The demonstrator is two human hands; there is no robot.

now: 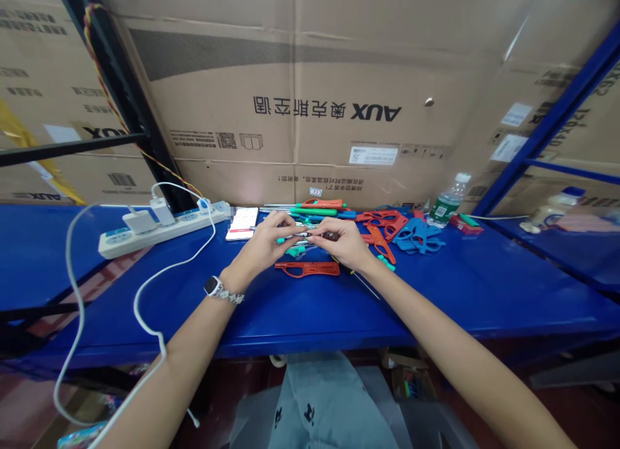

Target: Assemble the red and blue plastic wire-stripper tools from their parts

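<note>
My left hand [265, 241] and my right hand [347, 243] meet above the blue table, fingertips pinched around a small dark-and-silver part [303, 234]. Its exact kind is too small to make out. A dark brown piece [331, 236] shows between the fingers of my right hand. Just below the hands lies an orange gun-shaped plastic shell [310, 269] with a loop opening. A thin metal rod [367, 286] slants out from under my right hand. Green plastic pieces [294, 250] and thin metal tubes lie behind the fingers, partly hidden.
More orange shells [380, 241] and a pile of blue plastic pieces [419, 237] lie to the right, near a green-labelled bottle [444, 203]. A phone [242, 221] and a white power strip [165, 227] are at left; a white cable [140, 300] crosses my left forearm. Cardboard boxes [310, 158] stand behind.
</note>
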